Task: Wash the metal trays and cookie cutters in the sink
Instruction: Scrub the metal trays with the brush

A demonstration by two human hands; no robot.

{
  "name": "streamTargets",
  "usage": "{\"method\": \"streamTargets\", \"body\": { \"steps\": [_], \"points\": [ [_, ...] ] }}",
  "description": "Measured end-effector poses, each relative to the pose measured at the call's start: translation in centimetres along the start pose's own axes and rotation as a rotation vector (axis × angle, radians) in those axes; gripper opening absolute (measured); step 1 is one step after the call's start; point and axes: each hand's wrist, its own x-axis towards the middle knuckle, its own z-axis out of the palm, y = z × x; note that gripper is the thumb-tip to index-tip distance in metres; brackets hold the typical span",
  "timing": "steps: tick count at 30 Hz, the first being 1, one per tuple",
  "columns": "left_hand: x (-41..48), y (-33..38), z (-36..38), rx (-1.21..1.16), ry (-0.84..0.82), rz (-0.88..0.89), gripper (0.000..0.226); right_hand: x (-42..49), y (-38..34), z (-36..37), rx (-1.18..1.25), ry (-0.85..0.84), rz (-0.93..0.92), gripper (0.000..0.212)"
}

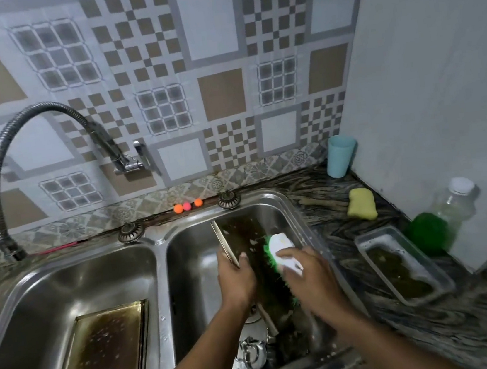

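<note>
The left basin (64,286) holds a flat tray (104,360), the right basin (192,252) a tilted tray (242,233), the counter (323,193) a deep tray (400,269).

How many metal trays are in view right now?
3. The left tray lies in the left basin; the middle tray leans in the right basin, being scrubbed; the right tray sits on the counter. Others may be hidden.

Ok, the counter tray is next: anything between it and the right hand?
Nothing visible; only sink rim and counter lie between the right hand and the counter tray. That hand grips the brush, though.
</note>
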Motion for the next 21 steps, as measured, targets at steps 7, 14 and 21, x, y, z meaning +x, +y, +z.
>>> {"method": "streamTargets", "body": {
  "steps": [7,14,21],
  "points": [
    [-1.2,-0.5,0.7,0.091,-0.065,0.184,0.064,3.1,5.7,-10.8,-0.075,0.233,0.132,0.040],
    [-1.6,-1.3,1.8,0.136,-0.112,0.206,0.058,1.6,10.6,-15.4,-0.163,0.315,0.247,0.036],
    [-1.5,-1.4,1.1,0.166,-0.087,0.227,0.057,0.8,12.1,-13.8,-0.195,0.276,0.374,0.036]
  ]
}}
